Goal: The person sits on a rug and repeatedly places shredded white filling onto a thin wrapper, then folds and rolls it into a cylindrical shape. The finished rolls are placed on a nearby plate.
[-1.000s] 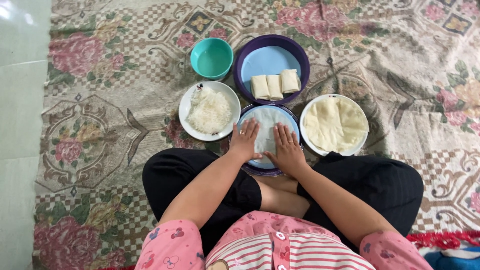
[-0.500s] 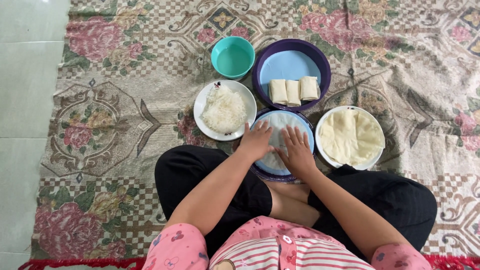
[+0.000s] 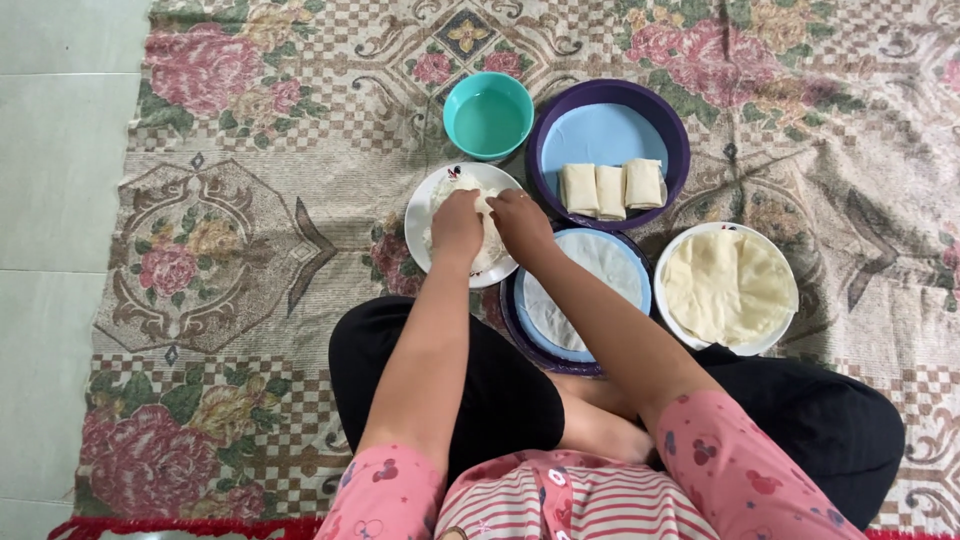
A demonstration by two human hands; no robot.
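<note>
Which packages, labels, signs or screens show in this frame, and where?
None in view: only open dishes on the patterned mat, with both hands at the white plate of filling.

Both hands cover much of the white filling on the white plate (image 3: 425, 215) near the rug's (image 3: 250, 330) middle, and the fingers (image 3: 500, 205) of the right hand (image 3: 520, 222) and of the left hand (image 3: 457, 225) curl down into it, so whether they pinch any cannot be told. The right forearm hides the near left part of the thin wrapper (image 3: 590, 285) and of the blue plate (image 3: 640, 285) under it. The rug runs off the picture at the top and right edges.
</note>
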